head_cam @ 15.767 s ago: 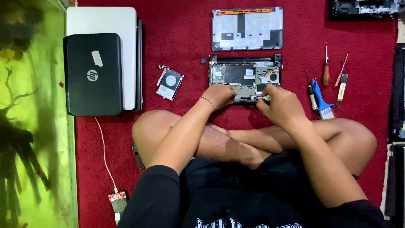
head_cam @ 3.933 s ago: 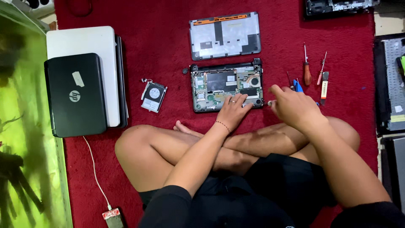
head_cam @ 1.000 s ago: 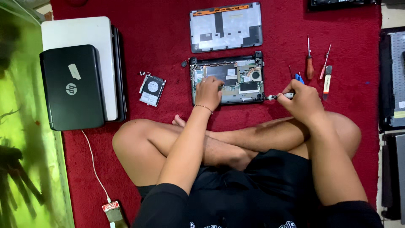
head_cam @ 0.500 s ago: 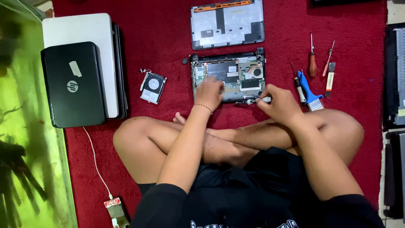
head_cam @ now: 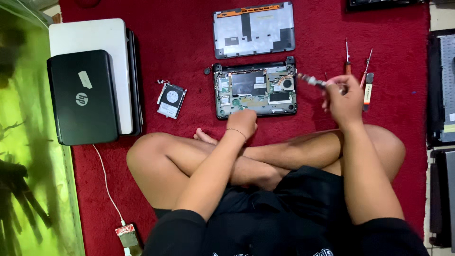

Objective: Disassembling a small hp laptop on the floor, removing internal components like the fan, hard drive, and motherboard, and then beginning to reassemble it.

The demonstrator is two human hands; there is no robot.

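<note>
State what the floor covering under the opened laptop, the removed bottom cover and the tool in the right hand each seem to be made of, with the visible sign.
Floor covering: red pile carpet, by its fuzzy matte nap.
Bottom cover: probably moulded plastic, grey and matte, with an orange strip.
Tool in the right hand: seemingly a metal shaft, pale glint; blurred, handle hidden.

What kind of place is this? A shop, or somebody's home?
Probably a home or small informal repair corner, not a proper shop. The person sits cross-legged on a red carpet with an opened laptop, screwdrivers laid beside it and closed laptops stacked nearby, next to a green fish tank.
</note>
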